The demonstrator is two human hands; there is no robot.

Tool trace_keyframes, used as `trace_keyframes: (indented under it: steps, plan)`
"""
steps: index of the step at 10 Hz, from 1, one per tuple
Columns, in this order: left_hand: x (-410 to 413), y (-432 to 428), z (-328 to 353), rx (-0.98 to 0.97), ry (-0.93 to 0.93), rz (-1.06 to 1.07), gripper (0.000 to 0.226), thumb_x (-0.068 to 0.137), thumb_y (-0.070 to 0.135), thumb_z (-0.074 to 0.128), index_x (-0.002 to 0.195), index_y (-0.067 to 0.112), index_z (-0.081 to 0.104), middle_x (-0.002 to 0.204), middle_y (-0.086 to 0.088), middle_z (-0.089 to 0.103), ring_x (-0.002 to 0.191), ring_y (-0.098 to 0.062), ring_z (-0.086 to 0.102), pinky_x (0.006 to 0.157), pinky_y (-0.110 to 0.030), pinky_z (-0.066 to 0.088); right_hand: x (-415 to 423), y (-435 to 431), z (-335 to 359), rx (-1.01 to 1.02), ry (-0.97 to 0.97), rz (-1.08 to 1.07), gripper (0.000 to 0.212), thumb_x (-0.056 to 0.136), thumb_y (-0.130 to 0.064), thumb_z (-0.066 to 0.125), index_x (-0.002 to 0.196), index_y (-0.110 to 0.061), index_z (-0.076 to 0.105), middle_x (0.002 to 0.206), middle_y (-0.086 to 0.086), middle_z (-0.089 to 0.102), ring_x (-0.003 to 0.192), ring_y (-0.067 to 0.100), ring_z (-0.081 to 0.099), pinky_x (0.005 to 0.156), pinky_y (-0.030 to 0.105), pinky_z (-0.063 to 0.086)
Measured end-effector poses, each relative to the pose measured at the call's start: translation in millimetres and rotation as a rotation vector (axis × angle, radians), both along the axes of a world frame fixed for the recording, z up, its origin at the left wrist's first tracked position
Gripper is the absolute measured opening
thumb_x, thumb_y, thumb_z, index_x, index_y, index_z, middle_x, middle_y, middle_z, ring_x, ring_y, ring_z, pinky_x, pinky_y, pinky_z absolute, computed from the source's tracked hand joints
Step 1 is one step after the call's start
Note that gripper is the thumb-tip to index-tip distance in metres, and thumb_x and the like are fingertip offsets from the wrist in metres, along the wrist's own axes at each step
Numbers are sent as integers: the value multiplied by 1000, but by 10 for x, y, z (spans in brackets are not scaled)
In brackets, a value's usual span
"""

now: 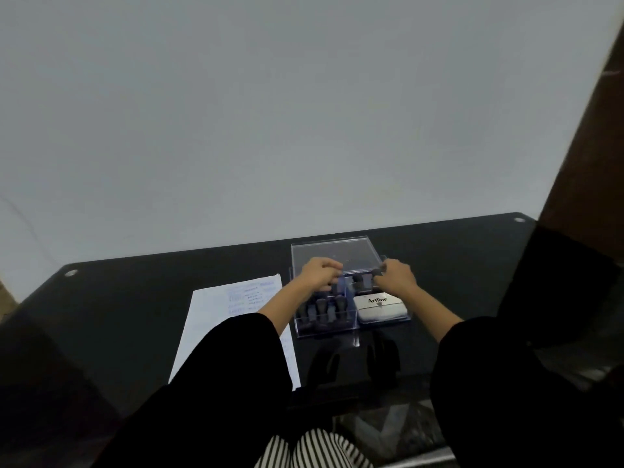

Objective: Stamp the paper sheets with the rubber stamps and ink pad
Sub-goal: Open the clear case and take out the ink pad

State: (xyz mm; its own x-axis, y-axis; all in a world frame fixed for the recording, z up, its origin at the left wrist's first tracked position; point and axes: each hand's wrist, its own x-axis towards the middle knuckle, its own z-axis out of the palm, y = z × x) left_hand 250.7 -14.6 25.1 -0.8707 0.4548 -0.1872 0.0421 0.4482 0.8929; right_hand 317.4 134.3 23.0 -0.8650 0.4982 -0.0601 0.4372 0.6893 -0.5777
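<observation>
A clear plastic box stands on the black table. Its clear lid is raised at the front. My left hand pinches the lid's front edge on the left. My right hand pinches that edge on the right. Several dark rubber stamps stand in the box's left part, and more sit at the back under my hands. A white ink pad, marked Artline and closed, lies in the right part. The paper sheets lie left of the box, partly under my left sleeve.
A pale wall rises just behind the table's far edge. A dark brown panel stands at the right. Round metal fittings mark the table's corners. My striped trousers show below the near edge.
</observation>
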Motion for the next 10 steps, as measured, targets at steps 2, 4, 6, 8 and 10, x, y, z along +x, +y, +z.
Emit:
trace_keyframes:
  steps: [2,4,6,8,10]
  plan:
    - [77,340,-153,-166,203,-83,34,93,0,44,123,5,58,131,-11,57,120,-25,53,96,-26,43,-37,255,-191,-57,-53,-9,30,87,-27,61,104,-2,62,106,17,65,88,28,60,74,34,49]
    - [54,434,-440,-416,458,-196,40,89,9,49,129,7,53,138,-13,49,131,-29,40,110,-38,33,-27,229,-221,13,-137,47,14,88,-19,53,84,-8,61,91,15,54,87,29,55,69,29,40]
    - [63,406,-667,-543,627,-210,47,93,21,48,138,14,38,145,-5,37,137,-23,27,110,-42,24,-87,177,-320,228,-217,114,29,91,-12,51,117,2,53,124,19,55,113,33,55,88,34,45]
    - [50,401,-687,-543,641,-232,50,92,19,46,140,15,35,147,-3,37,137,-20,30,110,-41,21,-161,134,-344,363,-279,168,32,93,-12,47,122,0,49,128,18,51,116,32,53,91,35,45]
    - [40,393,-693,-544,641,-240,51,90,17,45,140,15,35,146,-3,38,137,-20,31,109,-40,21,-205,131,-392,458,-332,205,34,96,-17,43,125,-1,49,132,19,49,121,31,47,99,34,40]
